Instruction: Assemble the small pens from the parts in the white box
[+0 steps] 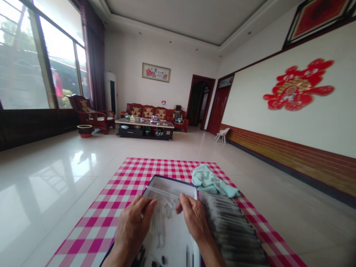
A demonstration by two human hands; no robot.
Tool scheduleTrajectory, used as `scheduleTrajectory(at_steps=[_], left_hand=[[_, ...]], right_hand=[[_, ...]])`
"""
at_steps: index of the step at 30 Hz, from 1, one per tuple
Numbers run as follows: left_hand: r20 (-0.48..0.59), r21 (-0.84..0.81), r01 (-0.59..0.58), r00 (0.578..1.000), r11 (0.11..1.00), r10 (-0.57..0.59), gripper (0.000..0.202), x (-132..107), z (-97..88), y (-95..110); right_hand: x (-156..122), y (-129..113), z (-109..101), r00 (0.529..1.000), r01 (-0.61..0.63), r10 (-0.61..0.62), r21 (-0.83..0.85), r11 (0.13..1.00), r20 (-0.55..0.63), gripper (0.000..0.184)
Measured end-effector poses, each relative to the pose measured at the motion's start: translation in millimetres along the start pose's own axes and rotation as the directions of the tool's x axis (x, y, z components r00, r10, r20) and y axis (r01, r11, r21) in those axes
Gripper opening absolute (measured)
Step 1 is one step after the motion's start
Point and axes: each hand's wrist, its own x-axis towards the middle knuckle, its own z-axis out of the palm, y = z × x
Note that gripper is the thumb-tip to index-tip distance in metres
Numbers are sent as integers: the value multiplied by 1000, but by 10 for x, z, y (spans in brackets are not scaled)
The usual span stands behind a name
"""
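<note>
My left hand (134, 220) is over the left side of a shallow white box (178, 237) with a dark blue rim. Its thumb and fingers are pinched together, and whatever is between them is hidden. On the other side of the box my right hand (194, 216) is closed, thumb against fingers, at the end of a clear plastic tube (162, 193) that slants toward the left. More clear tubes (159, 226) lie in the box below the hands. Small black caps (163, 259) and thin dark rods (187, 256) are near its front.
Right of the box lies a row of dark, slim pieces in clear sleeves (233, 230), with a crumpled mint-green cloth (213, 180) behind. A pink-and-white checked tablecloth (94, 222) is underneath. Farther off are a low table (144, 129), a wooden sofa (147, 111) and a small chair (222, 134).
</note>
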Motion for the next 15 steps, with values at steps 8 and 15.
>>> scheduleTrajectory(at_steps=[8,15], left_hand=[[329,-721,586,759,370,-561,36,33,55,52],[309,-771,542,777,335,-548,39,38,84,21]], right_hand=[[-119,-66,169,984,101,-115,106,989,134,47],[-127,81,365,871,-409,177,476,779,458,48]])
